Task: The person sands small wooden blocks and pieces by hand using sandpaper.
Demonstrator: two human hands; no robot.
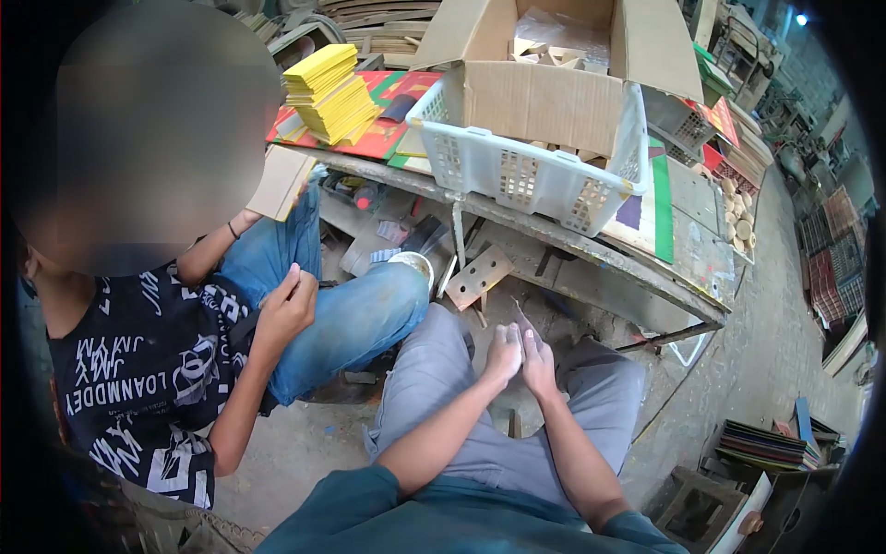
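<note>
My left hand and my right hand are close together between my knees, in front of the workbench. The fingers of both are closed. A thin dark strip sticks up from between them, its lower end hidden by my right hand's fingers. What my left hand grips, if anything, is too small to make out. Beyond my hands, a wooden board with dark holes leans below the bench.
A white plastic basket holding a cardboard box stands on the bench. Yellow pieces are stacked to its left. A co-worker sits close on my left, with a flat board by one hand.
</note>
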